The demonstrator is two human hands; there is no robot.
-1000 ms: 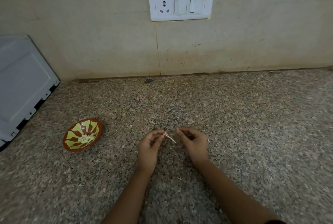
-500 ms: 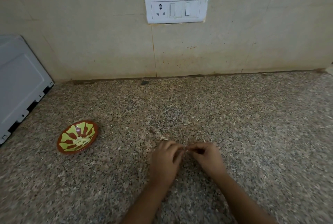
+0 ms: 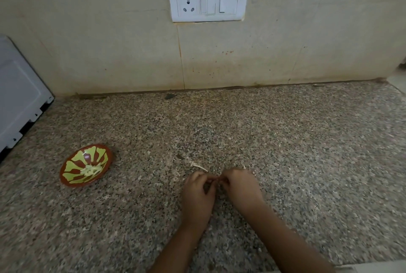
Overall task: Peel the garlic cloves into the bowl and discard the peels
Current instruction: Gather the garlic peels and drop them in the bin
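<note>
Speckled granite counter (image 3: pixel 307 162): L hand (image 3: pixel 197 193) & R hand (image 3: pixel 239 187), grip curled, pinch tiny pale piece (image 3: pixel 214 181) btwn fingertips. Papery peel strip (image 3: pixel 198 166) just beyond; round glossy bowl (image 3: pixel 75 162) toward left edge.

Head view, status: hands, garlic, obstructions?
Left hand and right hand pinching small garlic piece, mostly hidden. Bowl left, cloves inside. Loose peel on counter, nothing blocking.

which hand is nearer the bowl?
The left hand: it is on the bowl's side of the counter. The right hand sits farther right, beyond the left one, with their fingertips meeting.
</note>
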